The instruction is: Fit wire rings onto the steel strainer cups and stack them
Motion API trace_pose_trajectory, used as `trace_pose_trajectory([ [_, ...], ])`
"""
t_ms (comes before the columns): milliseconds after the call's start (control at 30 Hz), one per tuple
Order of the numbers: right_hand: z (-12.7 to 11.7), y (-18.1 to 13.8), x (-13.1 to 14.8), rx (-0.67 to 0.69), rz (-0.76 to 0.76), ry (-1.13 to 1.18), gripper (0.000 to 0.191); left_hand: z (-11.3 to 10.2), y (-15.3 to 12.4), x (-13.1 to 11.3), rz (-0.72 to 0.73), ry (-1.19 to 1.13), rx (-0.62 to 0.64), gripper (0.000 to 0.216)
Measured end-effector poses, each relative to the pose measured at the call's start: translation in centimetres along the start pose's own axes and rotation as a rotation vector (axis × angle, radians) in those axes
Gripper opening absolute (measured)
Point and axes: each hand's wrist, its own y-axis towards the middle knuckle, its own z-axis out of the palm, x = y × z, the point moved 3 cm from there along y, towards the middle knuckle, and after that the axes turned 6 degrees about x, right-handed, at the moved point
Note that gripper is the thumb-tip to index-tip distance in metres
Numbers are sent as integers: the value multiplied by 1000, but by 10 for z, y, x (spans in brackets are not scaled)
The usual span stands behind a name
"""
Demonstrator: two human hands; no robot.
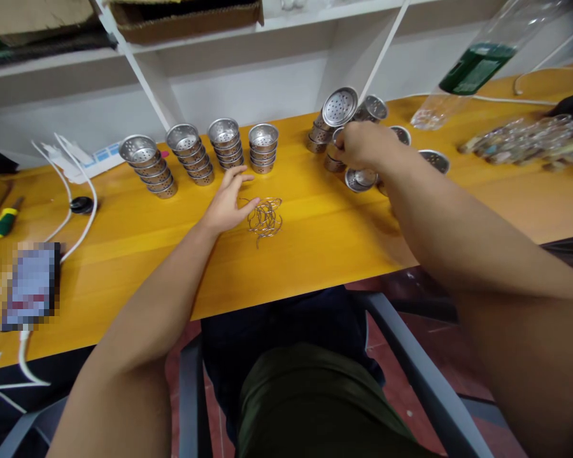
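My left hand (228, 202) hovers at the table with its fingers spread and nothing in them. Beside its thumb lies a loose tangle of thin metal wire rings (266, 218). Several stacks of perforated metal cups stand behind it, among them a left stack (146, 162) and a right stack (263, 146). Over a cluster of more such cups, my right hand (363, 145) is closed, its fingertips at a perforated metal cup (337, 135). The hand partly covers that cup. A tilted cup (340, 107) tops the stack just behind, and another cup (360, 180) lies tipped in front.
A clear plastic bottle (477, 67) with a green label and a heap of clear-wrapped items (530, 143) are at right. At left are a phone-like device (32, 285), white cables (88, 216), a screwdriver (4, 222) and a power strip (102, 161). White shelving (248, 67) rises behind.
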Motion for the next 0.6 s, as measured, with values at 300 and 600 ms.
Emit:
trace_pose_trajectory([
  [300,22,-48,76,-254,-749,303,8,19,5,-5,147,-61,-17,121],
  [600,86,-44,127,-196,-1111,511,24,11,5,8,219,5,-40,87],
])
